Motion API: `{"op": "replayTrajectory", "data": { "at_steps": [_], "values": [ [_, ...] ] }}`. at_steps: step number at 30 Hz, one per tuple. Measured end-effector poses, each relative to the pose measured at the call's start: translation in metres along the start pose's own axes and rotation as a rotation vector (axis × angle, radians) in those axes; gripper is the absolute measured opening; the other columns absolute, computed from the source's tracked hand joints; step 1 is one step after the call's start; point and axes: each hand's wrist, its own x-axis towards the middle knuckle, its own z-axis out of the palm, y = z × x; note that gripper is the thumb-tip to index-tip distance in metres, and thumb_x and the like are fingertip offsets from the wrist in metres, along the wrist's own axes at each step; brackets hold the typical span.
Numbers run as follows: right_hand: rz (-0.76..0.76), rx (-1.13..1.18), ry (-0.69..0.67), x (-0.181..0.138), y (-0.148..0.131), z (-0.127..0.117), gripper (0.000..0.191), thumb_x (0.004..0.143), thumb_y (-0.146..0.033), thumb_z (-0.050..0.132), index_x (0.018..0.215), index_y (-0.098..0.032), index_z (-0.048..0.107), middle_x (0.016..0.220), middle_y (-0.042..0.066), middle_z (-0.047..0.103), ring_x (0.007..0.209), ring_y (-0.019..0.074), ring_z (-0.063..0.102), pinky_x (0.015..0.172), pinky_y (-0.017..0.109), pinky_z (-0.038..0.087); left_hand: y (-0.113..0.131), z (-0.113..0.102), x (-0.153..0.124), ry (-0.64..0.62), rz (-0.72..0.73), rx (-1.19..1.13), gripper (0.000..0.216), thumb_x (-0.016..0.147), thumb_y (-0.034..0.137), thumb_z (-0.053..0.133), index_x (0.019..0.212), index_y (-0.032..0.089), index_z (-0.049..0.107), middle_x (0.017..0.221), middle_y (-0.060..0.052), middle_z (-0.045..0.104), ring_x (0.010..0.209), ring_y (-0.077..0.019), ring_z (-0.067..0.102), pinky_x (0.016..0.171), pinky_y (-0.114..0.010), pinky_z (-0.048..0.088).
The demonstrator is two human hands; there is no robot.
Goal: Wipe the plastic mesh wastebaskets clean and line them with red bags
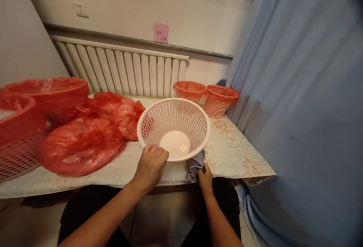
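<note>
A white plastic basket (175, 143) with perforated sides is tilted toward me above the table, and nothing shows inside it. My left hand (152, 164) grips its near rim, fingers closed over the edge. Lower and to the right, my right hand (205, 177) pinches a grey cloth (195, 167). The cloth's upper end lies against the underside of the basket, and part of it is hidden there.
Tied red plastic bags (85, 145) lie left of the basket. Large red-lined baskets (17, 141) stand at the far left. Two smaller lined baskets (218, 105) sit at the back right. A blue curtain (295, 107) hangs along the right side; a radiator (127, 69) is behind the table (241, 156).
</note>
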Motion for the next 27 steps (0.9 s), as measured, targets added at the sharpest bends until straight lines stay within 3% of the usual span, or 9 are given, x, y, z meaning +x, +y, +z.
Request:
{"op": "replayTrajectory", "data": {
  "at_steps": [4,8,10,14,19,23,25,27],
  "values": [
    [0.127,0.187,0.059,0.0,-0.005,-0.006,0.033,0.07,-0.036,0.052,0.095,-0.018,0.065,0.082,0.004,0.07,0.076,0.0202,0.066,0.069,0.033,0.054,-0.01,-0.002,-0.008,-0.001,-0.02,-0.025,0.022,0.09,0.011,0.045,0.072,0.018,0.057,0.071,-0.005,0.059,0.074,-0.022,0.049,0.073,-0.037,0.035],
    [0.371,0.69,0.099,-0.001,-0.021,-0.017,0.036,0.065,-0.035,0.063,0.096,-0.017,0.065,0.085,0.005,0.072,0.081,0.0209,0.07,0.074,0.037,0.056,-0.013,-0.005,-0.003,-0.032,-0.024,-0.035,0.021,0.09,0.011,0.047,0.075,0.017,0.058,0.072,-0.004,0.061,0.075,-0.0219,0.051,0.072,-0.036,0.035],
    [0.388,0.83,0.119,0.001,-0.04,-0.026,0.037,0.065,-0.033,0.067,0.099,-0.018,0.066,0.091,0.004,0.072,0.085,0.0202,0.069,0.08,0.037,0.056,-0.011,-0.005,-0.001,-0.048,-0.027,-0.041,0.019,0.09,0.011,0.048,0.076,0.018,0.059,0.073,-0.004,0.061,0.076,-0.022,0.052,0.072,-0.036,0.035],
    [0.174,0.835,0.218,0.011,-0.102,-0.051,0.039,0.072,-0.03,0.062,0.109,-0.019,0.064,0.1,0.005,0.071,0.089,0.0194,0.068,0.087,0.041,0.054,-0.005,-0.004,0.003,-0.054,-0.036,-0.033,0.017,0.089,0.011,0.051,0.075,0.018,0.058,0.073,-0.004,0.062,0.076,-0.0222,0.053,0.072,-0.036,0.035],
    [-0.127,0.631,0.312,0.012,-0.182,-0.074,0.038,0.076,-0.028,0.058,0.112,-0.017,0.063,0.1,0.004,0.069,0.094,0.0188,0.065,0.093,0.04,0.05,-0.005,-0.01,0.014,-0.054,-0.021,-0.017,0.019,0.091,0.011,0.051,0.075,0.018,0.059,0.072,-0.003,0.063,0.075,-0.022,0.054,0.072,-0.036,0.036],
    [-0.291,0.313,0.351,-0.007,-0.203,-0.065,0.034,0.077,-0.026,0.059,0.108,-0.016,0.065,0.107,0.006,0.068,0.106,0.024,0.062,0.1,0.043,0.045,0.0,-0.03,0.026,-0.093,-0.026,0.008,0.017,0.091,0.013,0.052,0.077,0.018,0.06,0.073,-0.004,0.064,0.076,-0.0232,0.056,0.072,-0.037,0.037],
    [-0.457,0.178,0.357,-0.02,-0.204,-0.051,0.029,0.077,-0.024,0.061,0.104,-0.016,0.067,0.105,0.008,0.07,0.104,0.0256,0.063,0.098,0.044,0.047,0.004,-0.04,0.03,-0.15,-0.013,-0.008,0.014,0.09,0.015,0.053,0.079,0.017,0.062,0.076,-0.005,0.066,0.077,-0.0237,0.057,0.073,-0.038,0.038],
    [-0.666,0.035,0.27,-0.031,-0.206,-0.035,0.024,0.077,-0.022,0.062,0.1,-0.018,0.068,0.101,0.008,0.071,0.1,0.0257,0.065,0.095,0.044,0.049,0.007,-0.045,0.032,-0.198,-0.011,-0.058,0.013,0.089,0.015,0.054,0.081,0.017,0.064,0.079,-0.006,0.067,0.078,-0.0236,0.057,0.074,-0.038,0.039]
  ]
}}
